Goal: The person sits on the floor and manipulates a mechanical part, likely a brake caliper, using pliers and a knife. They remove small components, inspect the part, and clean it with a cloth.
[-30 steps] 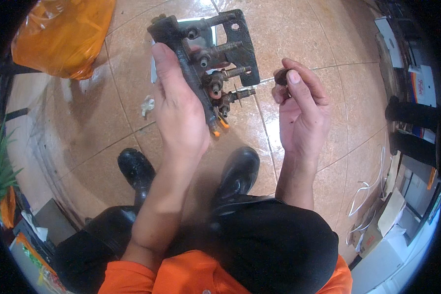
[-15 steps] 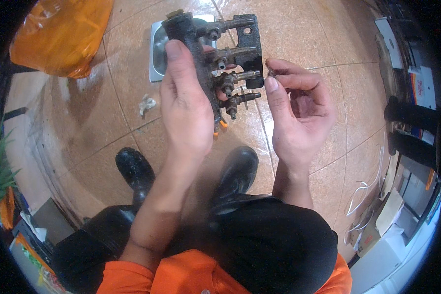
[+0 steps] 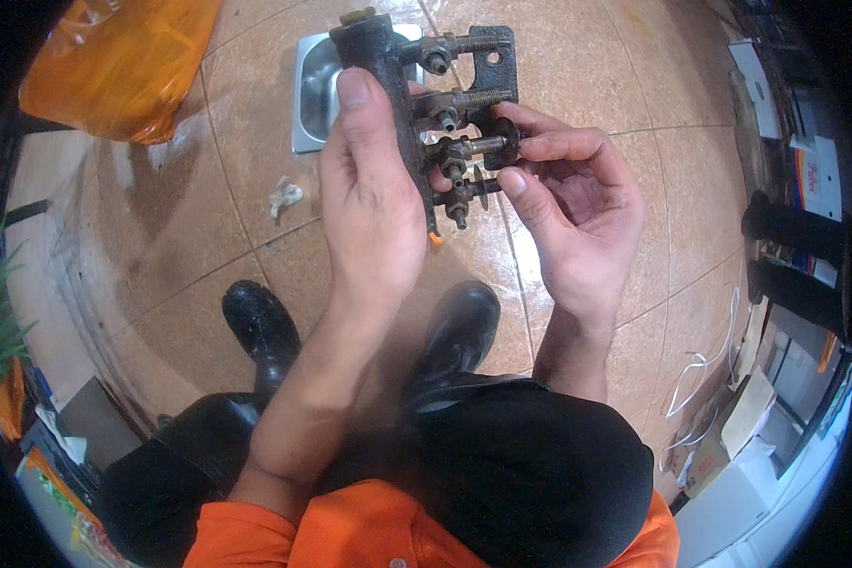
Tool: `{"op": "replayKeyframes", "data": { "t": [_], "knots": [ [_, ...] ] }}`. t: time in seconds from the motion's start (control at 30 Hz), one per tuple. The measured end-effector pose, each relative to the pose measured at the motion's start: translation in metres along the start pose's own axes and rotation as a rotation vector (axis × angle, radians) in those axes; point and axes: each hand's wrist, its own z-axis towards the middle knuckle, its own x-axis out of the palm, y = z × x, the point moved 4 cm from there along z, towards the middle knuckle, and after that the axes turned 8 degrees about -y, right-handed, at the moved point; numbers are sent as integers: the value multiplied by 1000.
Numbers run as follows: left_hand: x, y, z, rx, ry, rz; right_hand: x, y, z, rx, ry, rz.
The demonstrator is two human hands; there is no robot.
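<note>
A dark metal gas manifold point(image 3: 367, 43) with several valves in a row is held up over the floor. My left hand point(image 3: 374, 194) is closed around its bar, thumb on top. Threaded valve stems point right, and a black bracket plate point(image 3: 494, 80) with a hole lies behind them. My right hand point(image 3: 582, 194) pinches a small dark round disc point(image 3: 507, 139) against the tip of the third valve point(image 3: 473, 146) from the top. A thin disc point(image 3: 484, 186) sits on the lowest stem. My left palm hides part of the bar.
Beneath the manifold a steel pan point(image 3: 312, 104) stands on the tiled floor. A crumpled white scrap point(image 3: 285, 197) lies left of it, and an orange plastic bag point(image 3: 118, 71) is at the upper left. Cardboard pieces point(image 3: 729, 426) and a white cord point(image 3: 696, 374) lie on the right.
My right hand has brought the disc onto the third valve's tip; the disc now shows face-edge. My left hand and the manifold have shifted slightly right.
</note>
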Motion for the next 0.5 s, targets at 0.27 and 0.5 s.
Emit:
{"op": "replayKeyframes", "data": {
  "t": [0.27, 0.5],
  "knots": [
    [-1, 3, 2, -37, 18, -6, -3, 0, 5, -13, 130, -67],
    [4, 5, 2, -69, 70, 21, -9, 0, 9, -1, 151, -101]
  ]
}}
